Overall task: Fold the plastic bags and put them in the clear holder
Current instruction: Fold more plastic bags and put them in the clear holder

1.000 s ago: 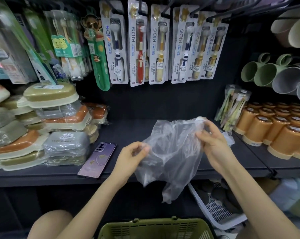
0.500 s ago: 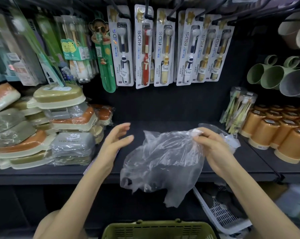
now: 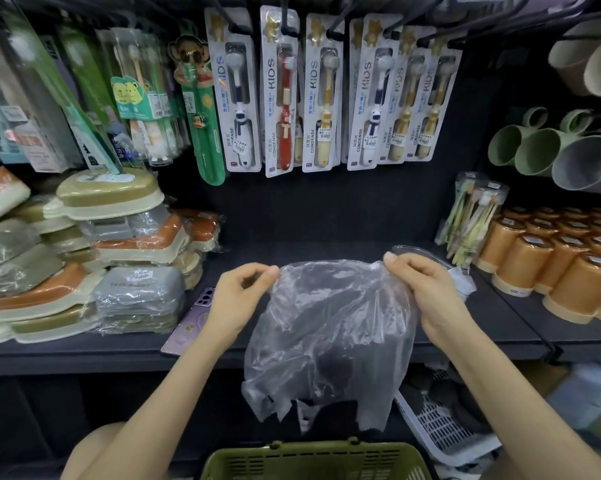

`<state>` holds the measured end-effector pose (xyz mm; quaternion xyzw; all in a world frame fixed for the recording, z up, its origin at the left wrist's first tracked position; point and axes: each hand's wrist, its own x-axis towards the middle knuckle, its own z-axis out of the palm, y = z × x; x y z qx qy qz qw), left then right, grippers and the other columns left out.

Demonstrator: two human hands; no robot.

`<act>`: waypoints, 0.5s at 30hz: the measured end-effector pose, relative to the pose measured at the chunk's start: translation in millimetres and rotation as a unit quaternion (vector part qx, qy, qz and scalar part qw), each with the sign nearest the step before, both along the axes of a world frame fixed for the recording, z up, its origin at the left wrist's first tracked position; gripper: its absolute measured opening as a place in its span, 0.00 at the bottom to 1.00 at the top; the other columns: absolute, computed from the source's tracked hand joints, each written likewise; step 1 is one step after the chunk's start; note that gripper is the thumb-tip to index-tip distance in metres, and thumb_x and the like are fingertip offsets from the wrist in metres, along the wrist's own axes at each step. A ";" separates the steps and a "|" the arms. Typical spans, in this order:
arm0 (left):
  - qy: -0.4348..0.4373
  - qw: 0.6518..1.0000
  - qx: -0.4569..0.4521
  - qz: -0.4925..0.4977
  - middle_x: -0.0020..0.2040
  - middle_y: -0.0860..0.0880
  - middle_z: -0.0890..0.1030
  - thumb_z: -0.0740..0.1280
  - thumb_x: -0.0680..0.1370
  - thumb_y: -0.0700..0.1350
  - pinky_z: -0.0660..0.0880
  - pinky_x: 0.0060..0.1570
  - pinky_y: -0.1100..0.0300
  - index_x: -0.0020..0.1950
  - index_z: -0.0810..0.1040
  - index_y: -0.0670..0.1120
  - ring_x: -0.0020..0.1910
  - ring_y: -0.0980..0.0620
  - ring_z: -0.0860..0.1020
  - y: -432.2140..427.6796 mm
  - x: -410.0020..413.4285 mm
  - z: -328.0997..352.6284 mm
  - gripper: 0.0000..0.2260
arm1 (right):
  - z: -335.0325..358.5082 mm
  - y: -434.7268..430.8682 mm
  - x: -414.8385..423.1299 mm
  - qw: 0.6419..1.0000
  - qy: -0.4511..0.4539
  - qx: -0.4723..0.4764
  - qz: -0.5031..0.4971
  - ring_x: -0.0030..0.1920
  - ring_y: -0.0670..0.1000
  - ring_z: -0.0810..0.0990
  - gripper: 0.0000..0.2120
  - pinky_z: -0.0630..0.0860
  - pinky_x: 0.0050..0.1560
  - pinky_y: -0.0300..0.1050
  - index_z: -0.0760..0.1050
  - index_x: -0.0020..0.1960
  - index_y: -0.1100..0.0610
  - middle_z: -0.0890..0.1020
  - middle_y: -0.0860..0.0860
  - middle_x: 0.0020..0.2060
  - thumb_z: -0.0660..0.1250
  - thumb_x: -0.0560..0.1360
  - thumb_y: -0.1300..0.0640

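A thin clear plastic bag [image 3: 330,337] hangs spread out in front of the dark shelf. My left hand [image 3: 238,299] pinches its top left corner between thumb and fingers. My right hand [image 3: 427,292] pinches the top right corner. The bag's ragged lower edge dangles above a green basket [image 3: 313,460]. Behind my right hand the rim of a clear holder [image 3: 427,252] shows on the shelf, mostly hidden, with a bit of white plastic [image 3: 463,280] beside it.
A phone [image 3: 191,320] lies on the dark shelf [image 3: 309,251] left of my left hand. Stacked soap boxes [image 3: 119,258] fill the left, orange cups [image 3: 551,258] the right. Toothbrush packs [image 3: 326,91] hang above. A white basket [image 3: 437,431] sits below right.
My left hand, free half a second ago, has come back to the bag and taken its top left corner. The bag now hangs flatter and wider between both hands.
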<state>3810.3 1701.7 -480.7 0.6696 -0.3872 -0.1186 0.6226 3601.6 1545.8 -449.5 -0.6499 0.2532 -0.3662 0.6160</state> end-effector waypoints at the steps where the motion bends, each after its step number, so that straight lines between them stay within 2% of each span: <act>1: 0.004 1.000 0.000 0.008 0.36 0.56 0.83 0.69 0.76 0.45 0.73 0.41 0.71 0.39 0.82 0.50 0.37 0.63 0.78 2.9 2.5 -1.2 0.07 | -2.3 -1.7 0.5 0.999 0.011 -0.018 -0.031 0.39 0.56 0.75 0.21 0.74 0.49 0.49 0.78 0.35 0.60 0.76 0.59 0.36 0.73 0.67 0.42; 3: 0.021 1.000 -0.001 0.021 0.34 0.56 0.83 0.69 0.76 0.44 0.72 0.39 0.71 0.37 0.83 0.51 0.34 0.63 0.78 10.3 8.0 -2.1 0.08 | -4.8 -3.2 0.4 0.994 0.032 -0.060 -0.086 0.38 0.53 0.75 0.15 0.74 0.46 0.46 0.80 0.34 0.58 0.78 0.57 0.34 0.72 0.72 0.47; 5: 0.028 0.999 0.006 0.018 0.31 0.54 0.82 0.70 0.75 0.41 0.72 0.37 0.72 0.34 0.83 0.51 0.31 0.62 0.77 17.9 12.6 -2.3 0.11 | -6.5 -4.6 0.1 0.983 0.047 -0.120 -0.129 0.40 0.50 0.79 0.12 0.75 0.48 0.47 0.81 0.34 0.57 0.82 0.53 0.36 0.72 0.73 0.51; 7: 0.022 0.999 0.025 0.004 0.28 0.52 0.81 0.70 0.75 0.38 0.72 0.35 0.72 0.34 0.82 0.47 0.29 0.61 0.77 23.5 14.4 -0.4 0.10 | -4.7 -6.9 3.4 0.971 0.067 -0.174 -0.152 0.39 0.53 0.80 0.15 0.76 0.47 0.52 0.80 0.33 0.59 0.82 0.55 0.34 0.72 0.73 0.50; 9: 0.031 0.999 0.033 0.000 0.28 0.49 0.81 0.69 0.75 0.38 0.73 0.35 0.70 0.36 0.82 0.44 0.28 0.58 0.77 24.2 16.1 3.5 0.08 | 4.8 -15.4 15.1 0.957 0.085 -0.215 -0.172 0.32 0.58 0.73 0.21 0.74 0.40 0.55 0.76 0.30 0.60 0.77 0.59 0.29 0.70 0.72 0.45; 11: 0.046 0.998 0.037 0.006 0.30 0.47 0.82 0.70 0.76 0.41 0.75 0.37 0.66 0.37 0.82 0.42 0.29 0.55 0.78 17.4 20.3 5.0 0.08 | 15.7 -35.0 38.9 0.948 0.113 -0.244 -0.173 0.30 0.50 0.71 0.20 0.72 0.37 0.52 0.75 0.29 0.53 0.75 0.54 0.27 0.68 0.73 0.42; 12: 0.058 0.997 0.045 0.012 0.31 0.46 0.83 0.70 0.76 0.42 0.76 0.38 0.63 0.37 0.82 0.41 0.29 0.53 0.79 12.0 22.6 4.2 0.09 | 22.1 -42.8 51.6 0.950 0.129 -0.234 -0.162 0.34 0.46 0.74 0.16 0.74 0.42 0.50 0.78 0.34 0.50 0.78 0.49 0.30 0.67 0.74 0.40; 13: 0.074 0.996 0.052 0.021 0.32 0.45 0.83 0.69 0.77 0.43 0.77 0.39 0.59 0.38 0.82 0.40 0.28 0.52 0.79 5.8 24.9 2.0 0.09 | 26.8 -48.8 62.4 0.955 0.144 -0.215 -0.146 0.40 0.44 0.77 0.13 0.76 0.47 0.49 0.81 0.45 0.47 0.81 0.45 0.37 0.65 0.74 0.39; 15: 0.116 0.990 0.060 0.058 0.32 0.43 0.83 0.69 0.78 0.43 0.78 0.44 0.52 0.37 0.81 0.39 0.27 0.50 0.79 -6.1 30.6 -5.7 0.12 | 27.6 -54.7 74.0 0.954 0.178 -0.193 -0.144 0.51 0.47 0.78 0.24 0.74 0.56 0.47 0.75 0.65 0.49 0.81 0.46 0.51 0.62 0.76 0.37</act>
